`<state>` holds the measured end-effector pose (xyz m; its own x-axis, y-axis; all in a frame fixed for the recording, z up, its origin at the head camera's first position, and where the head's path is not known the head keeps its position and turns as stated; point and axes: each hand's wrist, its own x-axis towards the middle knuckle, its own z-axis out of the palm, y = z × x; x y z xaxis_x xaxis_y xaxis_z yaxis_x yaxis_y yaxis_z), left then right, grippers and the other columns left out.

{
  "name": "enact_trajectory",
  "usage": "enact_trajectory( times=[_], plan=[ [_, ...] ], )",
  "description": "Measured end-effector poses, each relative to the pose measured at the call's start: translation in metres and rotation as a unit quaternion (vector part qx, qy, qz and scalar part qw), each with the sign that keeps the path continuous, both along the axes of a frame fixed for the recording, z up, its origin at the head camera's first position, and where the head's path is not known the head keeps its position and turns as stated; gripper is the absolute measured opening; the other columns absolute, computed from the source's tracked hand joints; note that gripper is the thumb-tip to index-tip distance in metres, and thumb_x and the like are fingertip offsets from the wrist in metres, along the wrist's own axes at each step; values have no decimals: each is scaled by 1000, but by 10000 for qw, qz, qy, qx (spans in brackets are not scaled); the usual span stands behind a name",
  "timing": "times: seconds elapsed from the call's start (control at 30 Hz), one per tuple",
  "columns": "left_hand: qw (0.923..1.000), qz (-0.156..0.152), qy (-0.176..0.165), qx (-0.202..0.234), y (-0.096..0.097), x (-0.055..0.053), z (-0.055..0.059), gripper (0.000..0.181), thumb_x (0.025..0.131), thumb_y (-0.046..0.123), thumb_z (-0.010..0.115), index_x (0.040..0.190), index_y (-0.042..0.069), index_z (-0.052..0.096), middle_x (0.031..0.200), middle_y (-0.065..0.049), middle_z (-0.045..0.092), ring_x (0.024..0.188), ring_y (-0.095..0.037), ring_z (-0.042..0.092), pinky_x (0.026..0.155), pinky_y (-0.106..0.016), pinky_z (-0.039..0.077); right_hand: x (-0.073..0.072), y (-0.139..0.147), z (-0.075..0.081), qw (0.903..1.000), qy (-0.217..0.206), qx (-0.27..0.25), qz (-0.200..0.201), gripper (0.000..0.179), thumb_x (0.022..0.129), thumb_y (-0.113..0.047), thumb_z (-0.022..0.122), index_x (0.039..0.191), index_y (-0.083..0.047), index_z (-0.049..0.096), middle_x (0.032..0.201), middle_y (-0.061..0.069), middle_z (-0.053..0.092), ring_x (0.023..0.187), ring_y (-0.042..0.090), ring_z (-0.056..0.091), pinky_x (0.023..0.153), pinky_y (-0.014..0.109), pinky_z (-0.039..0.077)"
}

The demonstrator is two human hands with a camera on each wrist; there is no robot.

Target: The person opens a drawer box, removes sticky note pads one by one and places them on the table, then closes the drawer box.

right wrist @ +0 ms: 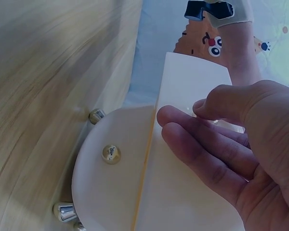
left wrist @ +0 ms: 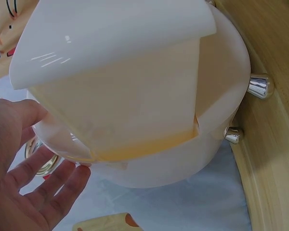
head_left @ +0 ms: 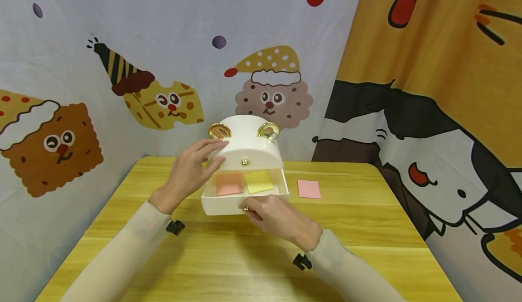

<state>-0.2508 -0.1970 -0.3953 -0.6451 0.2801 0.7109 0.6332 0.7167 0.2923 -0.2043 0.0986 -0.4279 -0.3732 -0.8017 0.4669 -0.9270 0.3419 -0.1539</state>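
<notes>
A rounded white drawer box with gold ring-shaped ears stands on short gold legs. Its middle drawer is pulled out toward me. Inside lie an orange-pink sticky note pad and a yellow sticky note pad. My right hand pinches the small gold knob on the drawer's front with thumb and fingertips. At the box's left side my left hand is spread, its fingers lightly bent and the fingertips at the shell. In the left wrist view, those fingers reach around the body near one ear.
A pink sticky note lies on the wooden table, right of the box. The upper compartment's knob and a lower knob face forward. Printed cartoon cloth hangs close behind and along both sides.
</notes>
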Motion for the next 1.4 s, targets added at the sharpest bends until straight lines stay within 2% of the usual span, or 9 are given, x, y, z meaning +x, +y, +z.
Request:
enact_trajectory(
  times=[0.2, 0.47, 0.73, 1.03, 1.23, 1.4],
  plan=[
    [10000, -11, -12, -10, 0, 0, -1, 47, 107, 15, 88, 153, 16, 78, 150, -13, 78, 88, -25, 77, 68, -43, 66, 3, 0, 1, 10000, -53, -27, 42, 21, 103, 3, 83, 122, -7, 81, 89, -4, 80, 68, -5, 52, 65, 4, 45],
    [10000, -18, -34, -13, -1, 0, 0, 47, 107, 15, 88, 153, 15, 78, 150, -14, 78, 89, -26, 77, 69, -44, 67, 6, 0, 0, 10000, -29, -38, 77, 21, 103, 1, 84, 122, -8, 81, 86, -6, 76, 67, -6, 49, 63, 4, 42],
    [10000, -30, -52, 18, -1, 0, 1, 47, 107, 14, 88, 153, 15, 78, 150, -14, 78, 89, -27, 77, 70, -48, 67, 10, 0, 1, 10000, 38, -27, 73, 21, 103, 1, 84, 122, -8, 81, 90, -5, 79, 69, -6, 53, 65, 4, 43],
    [10000, 20, -19, -15, -1, 0, -1, 47, 106, 15, 89, 152, 16, 79, 150, -12, 78, 83, -22, 73, 63, -30, 55, 14, 1, 0, 9999, 105, -66, 25, 21, 102, 1, 86, 120, -9, 80, 91, -5, 80, 70, -3, 56, 64, 6, 44],
    [10000, 20, -31, -5, -2, -1, -1, 48, 106, 15, 88, 153, 17, 78, 151, -12, 78, 82, -22, 72, 62, -29, 53, 17, 1, 0, 9999, 140, -39, -14, 21, 102, -1, 86, 120, -10, 81, 96, -5, 83, 73, -1, 63, 66, 7, 48],
    [10000, 30, -36, 1, -2, -1, -1, 48, 107, 15, 88, 153, 17, 78, 151, -12, 78, 82, -23, 72, 63, -30, 55, 18, 2, -1, 9997, 237, -48, 9, 22, 102, -1, 86, 120, -10, 80, 96, -5, 83, 72, -3, 63, 66, 5, 47]
  ],
)
